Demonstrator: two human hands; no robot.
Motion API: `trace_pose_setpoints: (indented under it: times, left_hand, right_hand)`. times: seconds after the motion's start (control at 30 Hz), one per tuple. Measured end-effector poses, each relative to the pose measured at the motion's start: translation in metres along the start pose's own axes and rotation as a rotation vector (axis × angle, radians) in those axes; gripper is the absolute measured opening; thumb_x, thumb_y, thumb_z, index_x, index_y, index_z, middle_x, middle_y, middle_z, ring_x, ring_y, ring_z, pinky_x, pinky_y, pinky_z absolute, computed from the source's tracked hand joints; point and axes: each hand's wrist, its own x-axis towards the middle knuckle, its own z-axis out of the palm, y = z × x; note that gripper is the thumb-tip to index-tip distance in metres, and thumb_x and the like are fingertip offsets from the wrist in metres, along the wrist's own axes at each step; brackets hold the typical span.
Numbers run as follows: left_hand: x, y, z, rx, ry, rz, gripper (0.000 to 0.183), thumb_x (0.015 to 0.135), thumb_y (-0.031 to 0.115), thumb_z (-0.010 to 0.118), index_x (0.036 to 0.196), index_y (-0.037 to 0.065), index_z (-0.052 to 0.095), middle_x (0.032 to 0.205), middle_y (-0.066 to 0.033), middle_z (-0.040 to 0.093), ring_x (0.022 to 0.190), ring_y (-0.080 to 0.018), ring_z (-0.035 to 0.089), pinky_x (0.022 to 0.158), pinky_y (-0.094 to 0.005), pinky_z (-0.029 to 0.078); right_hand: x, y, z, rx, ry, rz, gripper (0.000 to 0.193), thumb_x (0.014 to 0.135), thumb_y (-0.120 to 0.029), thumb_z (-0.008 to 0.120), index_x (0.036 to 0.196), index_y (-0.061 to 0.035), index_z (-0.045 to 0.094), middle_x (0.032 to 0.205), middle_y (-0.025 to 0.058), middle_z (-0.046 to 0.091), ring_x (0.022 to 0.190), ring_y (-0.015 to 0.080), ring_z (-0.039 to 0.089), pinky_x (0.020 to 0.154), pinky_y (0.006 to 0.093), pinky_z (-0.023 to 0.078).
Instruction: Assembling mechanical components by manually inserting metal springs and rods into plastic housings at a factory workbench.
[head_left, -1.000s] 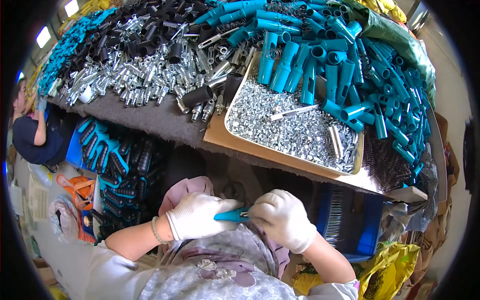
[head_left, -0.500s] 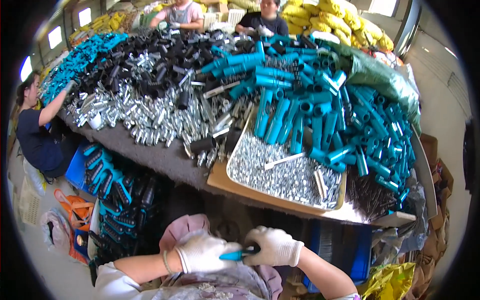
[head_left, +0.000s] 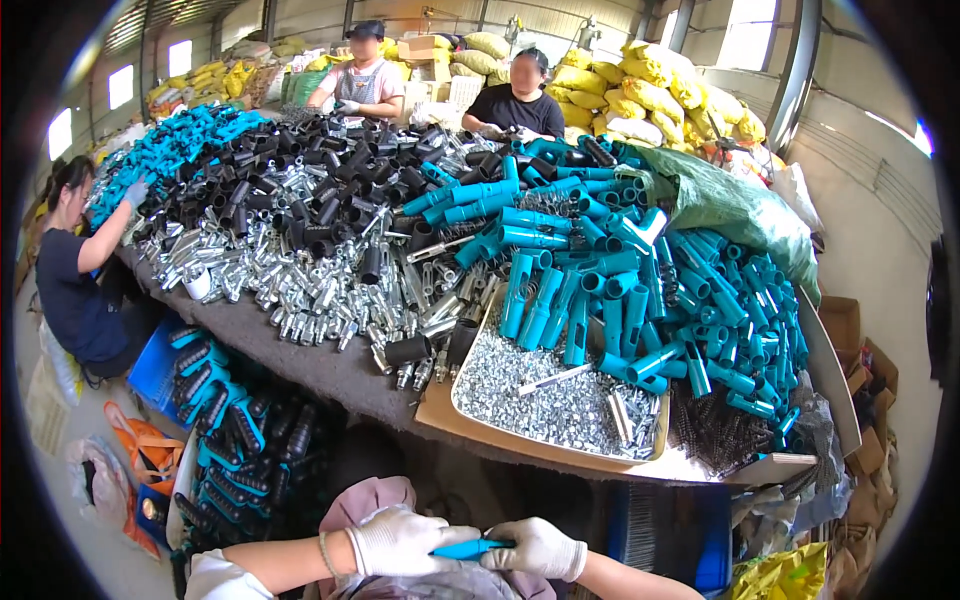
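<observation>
Low in the picture, close to my body, my two white-gloved hands meet over a slender teal part [head_left: 468, 550]. My left hand [head_left: 398, 541] is closed around its left end. The fingers of my right hand [head_left: 538, 549] grip its other end; both ends are partly covered by the gloves, so its exact kind cannot be made out. Beyond my hands, at the table edge, stands a shallow tray [head_left: 560, 452] of tiny silvery metal pieces. Slotted teal tubes [head_left: 543, 310] lean over its far rim, and a thin metal bar [head_left: 553, 379] lies on the pieces.
Piles of silvery metal fittings [head_left: 320, 300], black sleeves [head_left: 330, 205] and teal tubes cover the table. Dark springs [head_left: 715, 425] lie right of the tray. Below left are crates of black-and-teal parts [head_left: 245, 435]; below right, a blue bin [head_left: 714, 545]. Several people work around the table.
The view has tilted up, so the table and people sit lower in it. Both hands still hold the teal part, which now shows longer between the gloves and slightly tilted.
</observation>
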Motion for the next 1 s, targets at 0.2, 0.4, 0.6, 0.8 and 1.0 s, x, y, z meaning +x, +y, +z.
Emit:
trace_pose_setpoints:
  times: [0.2, 0.4, 0.6, 0.8, 1.0]
  left_hand:
    - [-0.01, 0.001, -0.013, -0.137, 0.082, 0.051, 0.053, 0.088, 0.039, 0.071, 0.132, 0.012, 0.061, 0.095, -0.0135, 0.071, 0.085, -0.0321, 0.069, 0.075, -0.0438, 0.055]
    - [-0.016, 0.002, -0.009, -0.134, 0.12, 0.02, 0.049, 0.084, 0.034, 0.075, 0.125, 0.01, 0.065, 0.097, -0.0125, 0.071, 0.085, -0.0322, 0.068, 0.078, -0.0417, 0.055]
    - [-0.009, 0.014, -0.026, -0.195, 0.101, -0.039, 0.047, 0.081, 0.03, 0.078, 0.122, 0.008, 0.067, 0.099, -0.0139, 0.072, 0.09, -0.0327, 0.069, 0.08, -0.0409, 0.055]
    - [-0.004, 0.012, -0.024, -0.444, 0.144, -0.199, 0.045, 0.079, 0.021, 0.079, 0.12, 0.006, 0.068, 0.095, -0.0156, 0.072, 0.084, -0.0338, 0.07, 0.077, -0.0382, 0.056]
    - [0.007, 0.036, -0.024, -0.695, 0.224, -0.489, 0.043, 0.082, 0.014, 0.071, 0.122, -0.001, 0.066, 0.089, -0.0086, 0.071, 0.073, -0.0144, 0.066, 0.069, -0.0282, 0.053]
  right_hand:
    - [-0.009, -0.013, -0.01, 0.149, -0.027, 0.14, 0.049, 0.082, -0.043, 0.082, 0.105, -0.0006, 0.074, 0.075, 0.0105, 0.068, 0.069, 0.0144, 0.061, 0.07, 0.0323, 0.052]
    - [-0.008, -0.007, -0.009, 0.127, -0.061, 0.066, 0.047, 0.083, -0.042, 0.081, 0.103, 0.0002, 0.073, 0.077, 0.0133, 0.066, 0.072, 0.019, 0.061, 0.072, 0.0345, 0.051]
    - [-0.011, -0.03, -0.016, 0.023, 0.016, 0.028, 0.053, 0.077, -0.041, 0.085, 0.108, 0.0, 0.07, 0.084, 0.0168, 0.069, 0.076, 0.0271, 0.068, 0.072, 0.0359, 0.053]
    - [-0.024, -0.049, -0.081, -0.384, 0.385, -0.299, 0.02, 0.09, -0.025, 0.066, 0.094, -0.0071, 0.073, 0.087, 0.0149, 0.07, 0.085, 0.0342, 0.068, 0.077, 0.0435, 0.054]
    - [-0.023, -0.003, -0.143, -0.69, 0.969, 0.273, 0.027, 0.084, -0.022, 0.07, 0.106, -0.0066, 0.069, 0.104, 0.0165, 0.07, 0.096, 0.0368, 0.066, 0.084, 0.0433, 0.053]
